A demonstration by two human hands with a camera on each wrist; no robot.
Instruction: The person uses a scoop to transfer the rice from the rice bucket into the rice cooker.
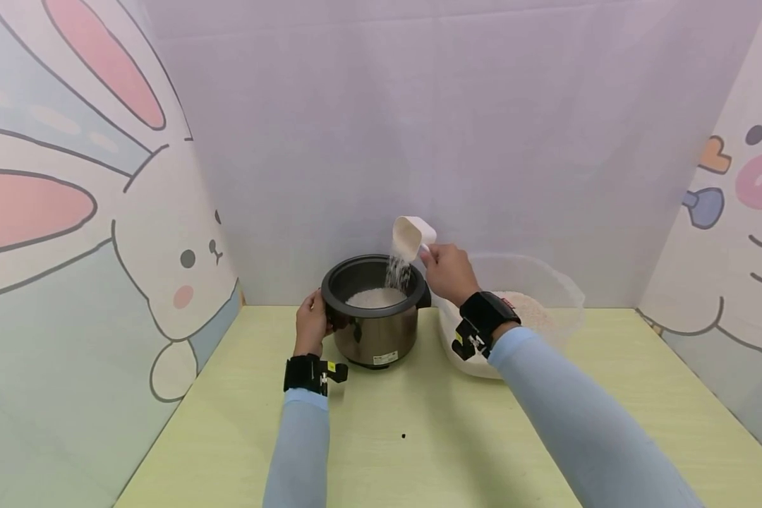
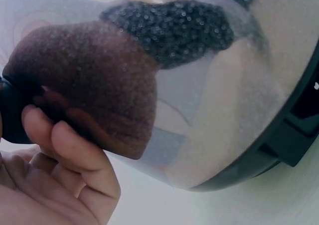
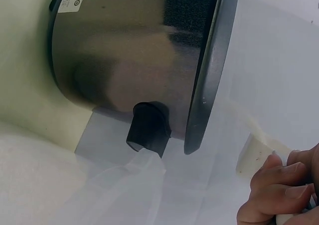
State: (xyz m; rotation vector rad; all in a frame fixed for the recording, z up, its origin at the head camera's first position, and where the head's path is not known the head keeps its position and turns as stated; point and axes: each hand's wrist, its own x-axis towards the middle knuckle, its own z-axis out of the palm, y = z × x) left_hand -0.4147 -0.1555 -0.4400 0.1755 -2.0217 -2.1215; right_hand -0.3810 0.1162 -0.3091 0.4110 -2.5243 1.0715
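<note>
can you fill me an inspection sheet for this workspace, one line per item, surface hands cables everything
Surface: pale yellow-green table.
Job's things: dark pot upright on the table; white cup tilted over it, white grains falling in, more lying inside; translucent container of grains to the right, bag or bowl unclear.
Clutter: one small dark speck in front of the pot.
Grippers: left grip curled at the pot's side handle; right grip holding the cup by its handle; black wrist units on both arms.
Cables: nothing seen.
Surroundings: pale backdrop behind; cartoon rabbit panel left, another cartoon panel right.
</note>
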